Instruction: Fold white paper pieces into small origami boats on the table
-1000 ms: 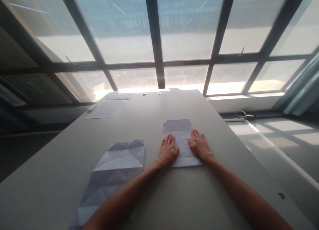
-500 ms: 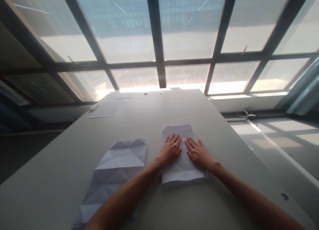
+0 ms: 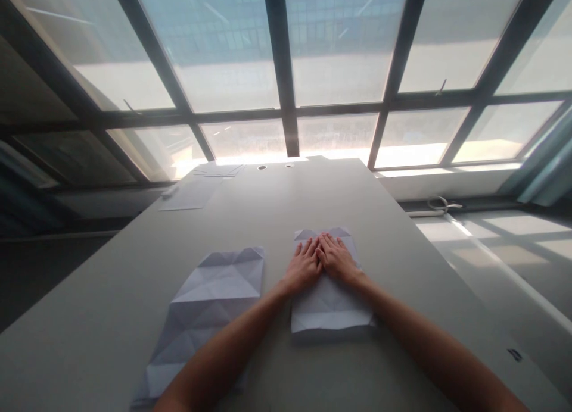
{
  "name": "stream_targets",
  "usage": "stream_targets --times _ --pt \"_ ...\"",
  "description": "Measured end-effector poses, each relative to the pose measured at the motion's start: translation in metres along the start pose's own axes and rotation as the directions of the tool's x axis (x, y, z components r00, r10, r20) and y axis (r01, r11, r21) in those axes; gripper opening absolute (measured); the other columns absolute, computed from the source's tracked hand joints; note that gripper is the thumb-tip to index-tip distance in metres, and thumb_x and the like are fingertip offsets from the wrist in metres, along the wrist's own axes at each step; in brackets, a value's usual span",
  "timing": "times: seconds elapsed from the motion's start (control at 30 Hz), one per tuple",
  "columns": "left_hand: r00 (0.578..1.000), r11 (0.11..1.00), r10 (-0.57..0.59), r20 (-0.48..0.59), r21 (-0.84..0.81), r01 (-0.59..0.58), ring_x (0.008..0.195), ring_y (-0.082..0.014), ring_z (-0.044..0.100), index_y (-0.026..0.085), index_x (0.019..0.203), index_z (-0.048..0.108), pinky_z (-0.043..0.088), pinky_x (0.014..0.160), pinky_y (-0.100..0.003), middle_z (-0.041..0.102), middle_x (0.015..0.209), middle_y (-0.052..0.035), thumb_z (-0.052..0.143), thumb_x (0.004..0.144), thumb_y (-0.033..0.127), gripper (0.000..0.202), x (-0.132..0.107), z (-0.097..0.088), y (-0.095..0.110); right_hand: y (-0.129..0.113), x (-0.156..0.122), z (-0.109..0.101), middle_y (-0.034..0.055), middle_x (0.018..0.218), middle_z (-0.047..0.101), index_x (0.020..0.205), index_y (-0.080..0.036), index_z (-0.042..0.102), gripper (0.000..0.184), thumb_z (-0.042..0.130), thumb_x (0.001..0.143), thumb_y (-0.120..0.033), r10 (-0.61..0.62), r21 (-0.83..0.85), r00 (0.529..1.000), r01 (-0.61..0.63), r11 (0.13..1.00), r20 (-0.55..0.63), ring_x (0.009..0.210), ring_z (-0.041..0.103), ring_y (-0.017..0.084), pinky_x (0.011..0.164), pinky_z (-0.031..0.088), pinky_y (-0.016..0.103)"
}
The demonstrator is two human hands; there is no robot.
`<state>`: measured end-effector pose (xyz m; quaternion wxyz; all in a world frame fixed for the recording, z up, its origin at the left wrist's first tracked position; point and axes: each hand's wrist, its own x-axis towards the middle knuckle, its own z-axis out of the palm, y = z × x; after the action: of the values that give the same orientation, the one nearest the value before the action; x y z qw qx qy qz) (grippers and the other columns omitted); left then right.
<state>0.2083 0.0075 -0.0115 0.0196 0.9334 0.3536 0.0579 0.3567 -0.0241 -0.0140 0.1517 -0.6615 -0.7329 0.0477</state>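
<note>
A folded white sheet of paper [image 3: 328,308] lies on the grey table [image 3: 379,245] in front of me. My left hand [image 3: 304,266] and my right hand [image 3: 336,258] lie flat on its far half, side by side and touching, fingers stretched out and pressing the paper down. Both far corners of this sheet look folded in. A second white sheet [image 3: 210,305], covered in creases, lies flat to the left of my left forearm. Neither hand grips anything.
More paper sheets [image 3: 190,194] lie at the table's far left corner. Two small round holes [image 3: 261,167] sit near the far edge. Large windows [image 3: 286,72] rise behind the table, with a sill and a cable [image 3: 440,205] to the right.
The folded sheet has slid nearer to me. My hands moved from its sides to meet at the middle of its far half, and the far edge now shows folded corners.
</note>
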Motion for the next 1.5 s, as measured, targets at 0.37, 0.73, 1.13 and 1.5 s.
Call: stream_targets --times 0.37,0.73,1.13,1.5 --pt "0.948 0.953 -0.295 -0.117 0.029 0.300 0.145 -0.0279 0.022 0.014 0.148 0.035 0.017 0.117 -0.049 0.031 0.156 -0.0137 0.033 0.097 0.048 0.061 0.002 0.002 -0.007 0.043 -0.002 -0.004 0.0144 0.158 0.024 0.151 -0.005 0.028 0.064 0.029 0.098 -0.042 0.185 -0.145 0.982 -0.189 0.971 -0.047 0.146 0.018 0.024 0.118 0.007 0.044" --pt "0.994 0.999 0.016 -0.104 -0.026 -0.019 0.144 -0.0197 0.027 0.012 0.145 0.039 0.017 0.119 -0.038 0.037 0.153 -0.0110 0.031 0.098 0.025 0.050 0.001 -0.005 -0.001 0.040 -0.004 -0.003 0.0156 0.155 0.030 0.148 -0.005 0.034 0.061 0.033 0.097 -0.039 0.153 -0.137 0.984 -0.164 0.977 -0.093 0.144 0.023 0.024 0.118 0.009 0.044" --pt "1.000 1.000 0.017 0.004 -0.019 -0.017 0.148 -0.0221 0.015 0.016 0.153 0.023 0.014 0.119 -0.044 0.022 0.160 -0.0062 0.028 0.099 0.031 0.056 -0.003 -0.005 0.005 0.010 -0.015 0.001 0.0104 0.158 0.026 0.151 -0.010 0.031 0.058 0.027 0.098 -0.034 -0.012 -0.061 1.000 0.012 0.998 0.000 0.147 0.017 0.021 0.118 0.009 0.042" --pt "0.959 0.961 -0.273 -0.070 0.027 0.276 0.147 -0.0281 0.016 0.011 0.151 0.029 0.013 0.118 -0.053 0.023 0.159 -0.0137 0.029 0.098 0.050 0.065 -0.001 0.001 -0.007 0.046 -0.007 -0.007 0.0161 0.157 0.025 0.150 -0.005 0.028 0.062 0.026 0.097 -0.037 0.321 -0.150 0.943 -0.332 0.931 -0.091 0.146 0.016 0.026 0.116 -0.001 0.055"
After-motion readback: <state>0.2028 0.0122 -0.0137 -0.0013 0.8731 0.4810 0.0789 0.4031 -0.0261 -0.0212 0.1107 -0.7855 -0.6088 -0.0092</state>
